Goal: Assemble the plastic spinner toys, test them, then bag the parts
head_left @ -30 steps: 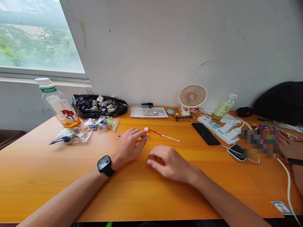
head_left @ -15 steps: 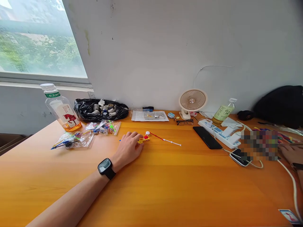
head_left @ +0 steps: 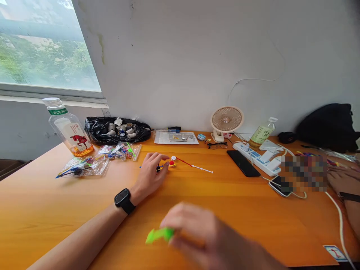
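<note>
My left hand (head_left: 150,174), wearing a black watch (head_left: 124,200), rests on the table beside small plastic pieces. Its thumb stands apart from the curved fingers, and a blue and black piece (head_left: 158,168) shows in the gap. Just past the fingertips are a red and yellow piece (head_left: 172,163) and a round white piece (head_left: 173,158). From there a thin red and white stick (head_left: 192,165) runs to the right. Low in the view, my right hand (head_left: 194,228) is blurred. It grips a bright green plastic piece (head_left: 160,234), whose exact shape is smeared.
Clear bags of plastic parts (head_left: 84,167) lie left, near a large tea bottle (head_left: 71,131) and a black bag (head_left: 91,129). A fan (head_left: 227,119), glasses (head_left: 217,145), a black phone (head_left: 243,163) and a power strip (head_left: 257,159) stand at the back right. Another person's arm (head_left: 343,183) is far right.
My right hand has come into view from below with the green piece in it. My left hand's fingers have parted a little, uncovering the blue and black piece.
</note>
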Demonstrator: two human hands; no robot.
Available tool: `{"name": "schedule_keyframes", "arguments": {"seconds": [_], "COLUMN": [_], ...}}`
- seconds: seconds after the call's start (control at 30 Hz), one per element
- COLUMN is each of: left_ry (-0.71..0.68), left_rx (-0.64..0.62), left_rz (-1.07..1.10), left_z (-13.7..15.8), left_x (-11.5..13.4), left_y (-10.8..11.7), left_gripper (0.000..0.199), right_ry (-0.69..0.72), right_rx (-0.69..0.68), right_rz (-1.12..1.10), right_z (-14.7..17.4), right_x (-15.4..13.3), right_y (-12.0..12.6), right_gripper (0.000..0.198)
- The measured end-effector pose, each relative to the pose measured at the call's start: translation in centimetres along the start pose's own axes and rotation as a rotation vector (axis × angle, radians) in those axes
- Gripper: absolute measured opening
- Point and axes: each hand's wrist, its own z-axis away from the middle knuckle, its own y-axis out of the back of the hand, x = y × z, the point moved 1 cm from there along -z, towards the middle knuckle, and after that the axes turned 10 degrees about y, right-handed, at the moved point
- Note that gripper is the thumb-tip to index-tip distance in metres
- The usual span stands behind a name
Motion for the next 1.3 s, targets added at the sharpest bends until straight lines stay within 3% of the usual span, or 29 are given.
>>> {"name": "schedule_keyframes", "arguments": {"seconds": [0.1, 0.17, 0.23, 0.33, 0.47, 0.57, 0.7, 0.8, 0.9, 0.97, 1.1, 1.17, 1.3], "left_ry": [0.029, 0.05, 0.068, 0.09, 0.092, 0.079, 0.068, 0.079, 0.092, 0.096, 0.101, 0.101, 0.098], "left_rx": [0.038, 0.05, 0.057, 0.066, 0.054, 0.018, -0.007, -0.016, -0.022, -0.028, -0.034, -0.024, -0.025], "left_rz": [0.028, 0.045, 0.056, 0.054, 0.049, 0.049, 0.064, 0.079, 0.084, 0.084, 0.087, 0.085, 0.082], "left_z": [-0.1, -0.1, -0.1, 0.0, 0.1, 0.3, 0.4, 0.4, 0.4, 0.4, 0.5, 0.5, 0.5], "left_x": [-0.3, -0.4, -0.5, -0.5, -0.3, -0.3, -0.2, -0.1, 0.1, 0.1, 0.0, 0.0, 0.0], "left_y": [-0.1, -0.2, -0.3, -0.5, -0.5, -0.7, -0.9, -0.8, -0.7, -0.6, -0.7, -0.8, -0.7], "left_gripper": [0.012, 0.012, 0.013, 0.018, 0.018, 0.017, 0.017, 0.017, 0.017, 0.017, 0.018, 0.019, 0.021], "right_ry": [-0.114, -0.125, -0.172, -0.279, -0.309, -0.321, -0.338, -0.429, -0.565, -0.634, -0.615, -0.565, -0.549], "right_rx": [0.407, 0.52, 0.46, 0.168, 0.085, 0.11, 0.202, 0.357, 0.493, 0.454, 0.256, 0.316, 0.476], "right_rz": [0.156, 0.223, 0.164, 0.066, 0.025, -0.023, -0.05, -0.007, 0.171, 0.228, -0.083, -0.126, 0.016], "right_z": [-1.7, -2.4, -2.6, -2.0, -1.1, -0.7, 0.3, 1.4, 2.5, 2.8, 2.3, 2.0, 2.3], "right_x": [2.1, 4.4, 7.6, 12.8, 16.4, 16.4, 15.7, 15.3, 14.6, 13.8, 12.3, 12.3, 13.6], "right_y": [7.0, 9.3, 9.1, 6.1, 3.6, 3.6, 3.9, 4.3, 5.1, 5.5, 5.3, 5.3, 6.3], "right_gripper": [0.018, 0.019, 0.022, 0.023, 0.016, 0.019, 0.036, 0.05, 0.054, 0.057, 0.084, 0.083, 0.077]}}
